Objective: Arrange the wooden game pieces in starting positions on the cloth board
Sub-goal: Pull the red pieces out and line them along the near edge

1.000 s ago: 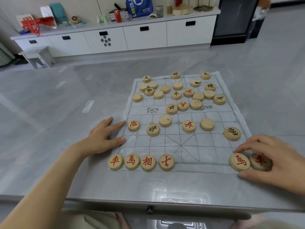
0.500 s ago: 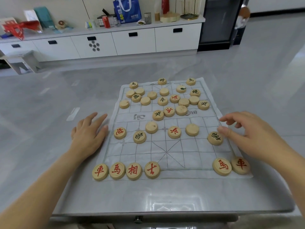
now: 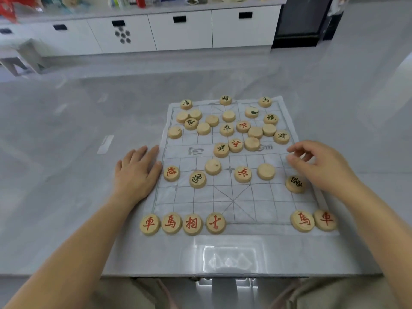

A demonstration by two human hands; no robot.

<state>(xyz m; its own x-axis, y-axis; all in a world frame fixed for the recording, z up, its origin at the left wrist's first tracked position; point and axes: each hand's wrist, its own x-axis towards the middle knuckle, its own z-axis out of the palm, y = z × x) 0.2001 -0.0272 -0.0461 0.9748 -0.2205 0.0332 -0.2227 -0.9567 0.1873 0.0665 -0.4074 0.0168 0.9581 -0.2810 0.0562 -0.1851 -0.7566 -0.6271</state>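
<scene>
A white cloth board [image 3: 234,204] with a printed grid lies on the grey table. Round wooden pieces crowd its far half, some face up with red or black characters, some blank side up. Several red pieces [image 3: 181,224] line the near left edge, and two red pieces [image 3: 313,220] sit at the near right corner. My left hand [image 3: 137,172] lies flat on the board's left edge. My right hand [image 3: 321,167] hovers over the right edge, fingers loosely curled and holding nothing, just beyond a black-marked piece [image 3: 296,184].
The grey table [image 3: 66,175] reaches far to the left and beyond the board. White cabinets [image 3: 178,30] stand against the far wall, with a dark appliance [image 3: 301,18] to their right. A clear plastic lid [image 3: 229,258] lies at the near table edge.
My right hand has lifted off the two red pieces at the near right corner and moved up along the right edge. My left hand has stayed flat at the left edge.
</scene>
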